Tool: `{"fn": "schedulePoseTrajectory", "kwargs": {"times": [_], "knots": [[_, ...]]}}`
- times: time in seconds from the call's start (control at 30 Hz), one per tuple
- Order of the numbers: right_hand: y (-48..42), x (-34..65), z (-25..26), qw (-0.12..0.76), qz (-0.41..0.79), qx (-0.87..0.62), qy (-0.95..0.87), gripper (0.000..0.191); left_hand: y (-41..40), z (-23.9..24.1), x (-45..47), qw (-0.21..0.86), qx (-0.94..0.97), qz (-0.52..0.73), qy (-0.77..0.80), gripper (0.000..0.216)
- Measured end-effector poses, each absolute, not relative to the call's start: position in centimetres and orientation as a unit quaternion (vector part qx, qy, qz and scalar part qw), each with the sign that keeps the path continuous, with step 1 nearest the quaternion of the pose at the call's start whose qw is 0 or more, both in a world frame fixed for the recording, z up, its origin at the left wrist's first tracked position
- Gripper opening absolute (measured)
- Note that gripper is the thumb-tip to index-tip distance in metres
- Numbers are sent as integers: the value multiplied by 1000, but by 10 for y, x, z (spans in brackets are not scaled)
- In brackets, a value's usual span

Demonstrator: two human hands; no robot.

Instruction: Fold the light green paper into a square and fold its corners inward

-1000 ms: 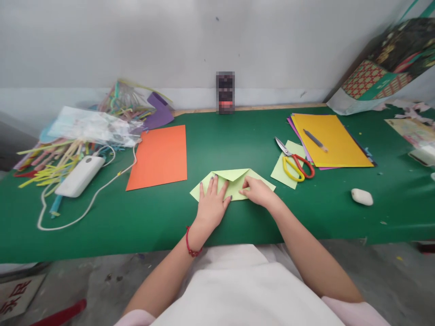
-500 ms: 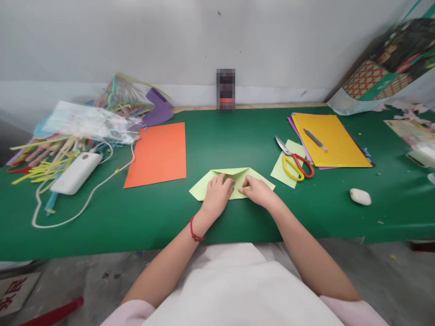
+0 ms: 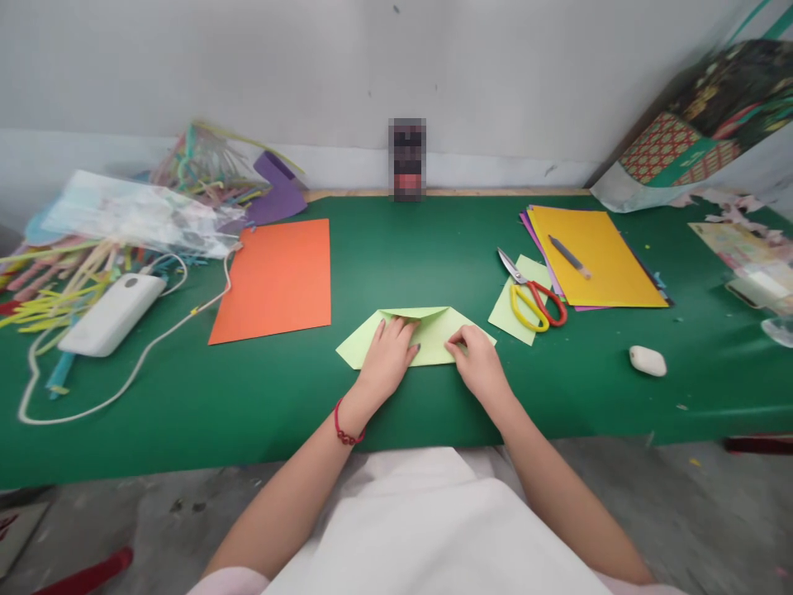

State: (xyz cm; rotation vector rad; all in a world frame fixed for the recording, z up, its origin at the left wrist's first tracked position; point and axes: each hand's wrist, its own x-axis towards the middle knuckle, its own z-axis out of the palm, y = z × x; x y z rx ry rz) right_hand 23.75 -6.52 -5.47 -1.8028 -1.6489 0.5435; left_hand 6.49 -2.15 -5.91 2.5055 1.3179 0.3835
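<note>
A light green sheet of folded paper [image 3: 427, 354] lies on the green tabletop in front of me, its top edge slightly raised like a pocket and both ends angled. My left hand [image 3: 387, 355], with a red bracelet at the wrist, rests on its left half. The fingers are spread, their tips reaching under the raised upper flap. On the right half, my right hand [image 3: 477, 355] has thumb and fingers drawn together in a pinch at the paper. Scissors [image 3: 531, 299] with one yellow and one red handle lie right of the hands, over a smaller light green paper piece [image 3: 505, 314].
An orange sheet [image 3: 278, 281] lies to the left. Beyond it are a white power bank [image 3: 115, 314] with a cable and a heap of paper strips [image 3: 62, 281]. At right are yellow paper [image 3: 600, 264] with a pen [image 3: 570, 256] and a white case [image 3: 648, 361].
My left hand has flattened, its fingertips moving under the upper flap. My right hand has shifted slightly right along the paper, away from the left hand. The view has moved a little.
</note>
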Motion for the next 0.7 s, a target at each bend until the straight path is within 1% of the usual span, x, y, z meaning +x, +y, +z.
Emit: {"fn": "schedulePoseTrajectory", "kwargs": {"times": [0.1,0.23,0.53,0.7], "knots": [[-68,236,-57,329,195,-686,-619,13,-22,-59,65,134,870,137,454,38],[-68,236,-59,335,193,-687,-615,6,-22,-59,66,125,869,135,459,35],[-66,235,-57,319,190,-690,-621,9,-22,-57,65,104,880,135,443,33],[-66,235,-60,327,179,-691,-620,8,-22,-57,64,81,886,137,435,34]]}}
